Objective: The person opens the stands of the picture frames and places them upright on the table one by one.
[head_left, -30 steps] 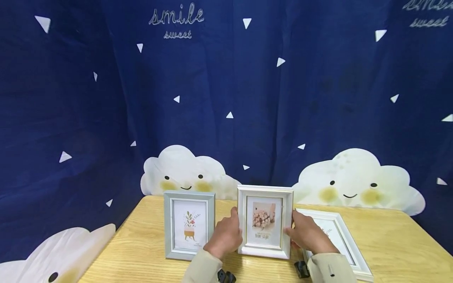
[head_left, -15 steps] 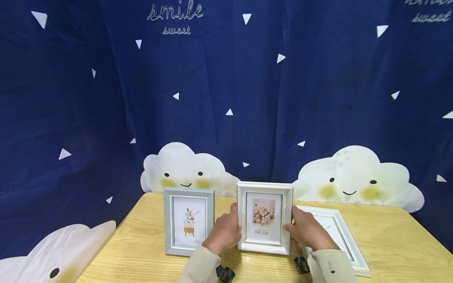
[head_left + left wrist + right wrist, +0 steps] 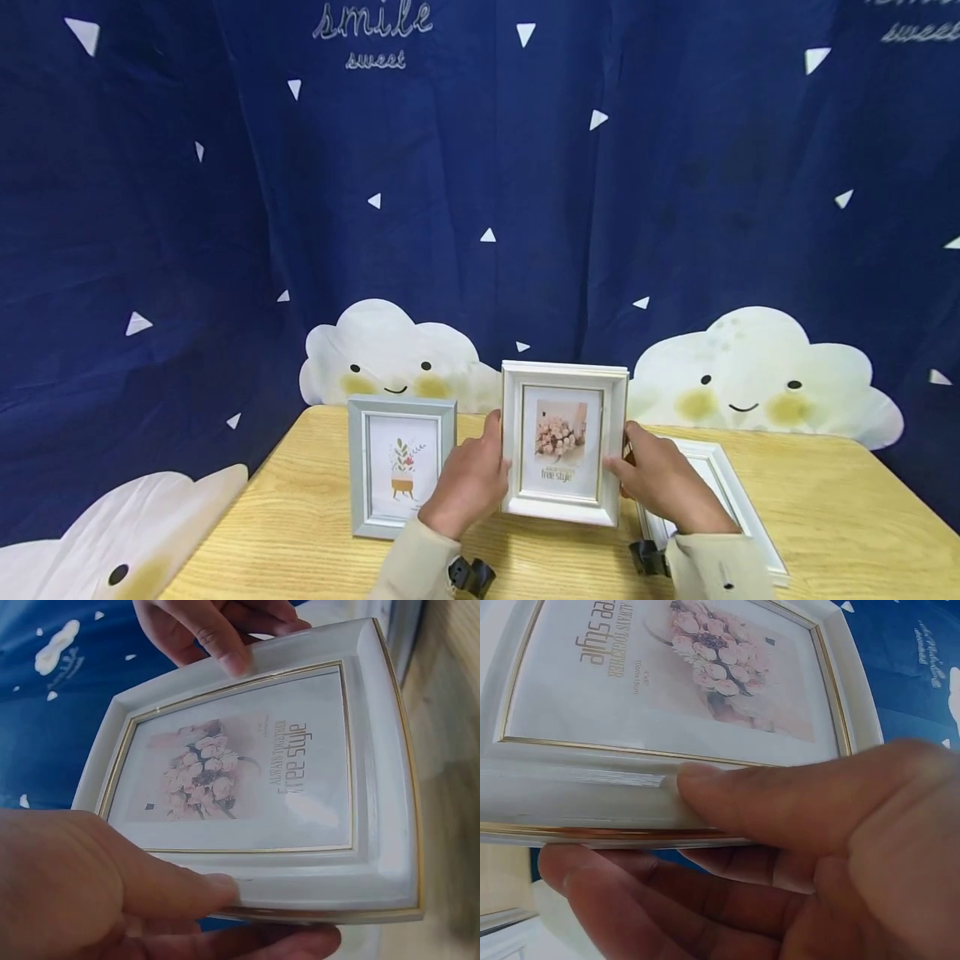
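Note:
Both hands hold a white picture frame (image 3: 562,508) with gold trim and a photo of pink flowers, raised upright over the table. My left hand (image 3: 468,479) grips its left side, the thumb (image 3: 187,892) on the front and fingers behind the edge. On the opposite side my right hand (image 3: 663,475) grips it the same way, its thumb (image 3: 757,799) pressing the front moulding. A grey-blue picture frame (image 3: 401,406) with a plant drawing stands left of the left hand. Partly hidden under the right forearm, another white picture frame (image 3: 750,500) lies flat.
The wooden table (image 3: 277,517) extends under everything. Behind it hangs a dark blue curtain (image 3: 435,275) with white triangles and smiling clouds. Black straps (image 3: 648,557) show at the wrists.
The held white picture frame has been lifted up off the table by both hands, slightly nearer to me. The grey-blue frame and the flat white one stay in place.

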Motion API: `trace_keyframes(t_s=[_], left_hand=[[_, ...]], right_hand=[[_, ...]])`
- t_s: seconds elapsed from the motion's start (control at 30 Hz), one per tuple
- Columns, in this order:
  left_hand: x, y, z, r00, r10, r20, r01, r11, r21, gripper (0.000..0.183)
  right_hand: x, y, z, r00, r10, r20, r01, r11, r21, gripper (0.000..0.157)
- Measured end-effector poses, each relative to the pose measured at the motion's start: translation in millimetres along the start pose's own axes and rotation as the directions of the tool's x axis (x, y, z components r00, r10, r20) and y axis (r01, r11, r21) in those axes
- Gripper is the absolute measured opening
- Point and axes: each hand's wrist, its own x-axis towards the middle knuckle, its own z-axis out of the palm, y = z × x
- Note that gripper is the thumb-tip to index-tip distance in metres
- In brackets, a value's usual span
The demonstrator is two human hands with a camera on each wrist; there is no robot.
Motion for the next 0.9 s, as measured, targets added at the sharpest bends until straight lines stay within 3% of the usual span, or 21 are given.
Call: trace_keyframes(t_s=[0.13,0.3,0.43,0.6,0.9], left_hand=[[-1.9,3.6,-8.5,0.998,0.026,-0.064,-0.025,0.999,0.022,0.050],[-3.1,6.9,-17.9,0.995,0.039,-0.093,-0.040,0.999,-0.003,0.041],[-1.4,6.6,-26.2,0.988,0.097,-0.122,-0.101,0.995,-0.026,0.040],[0.2,3.7,-34.8,0.983,0.146,-0.114,-0.156,0.984,-0.088,0.043],[0.5,-0.4,-39.0,0.986,0.137,-0.097,-0.157,0.956,-0.249,0.047]], right_hand=[[-4,-6,-7.6,0.999,-0.027,-0.027,0.027,1.000,-0.012,0.024],[-10,-13,-16.6,0.995,-0.059,-0.085,0.054,0.997,-0.055,0.024],[-12,-18,-24.1,0.990,-0.082,-0.118,0.073,0.994,-0.082,0.026],[-15,-24,-31.5,0.979,-0.106,-0.174,0.088,0.990,-0.106,0.024],[-22,-27,-33.8,0.954,-0.127,-0.273,0.108,0.991,-0.085,0.031]])
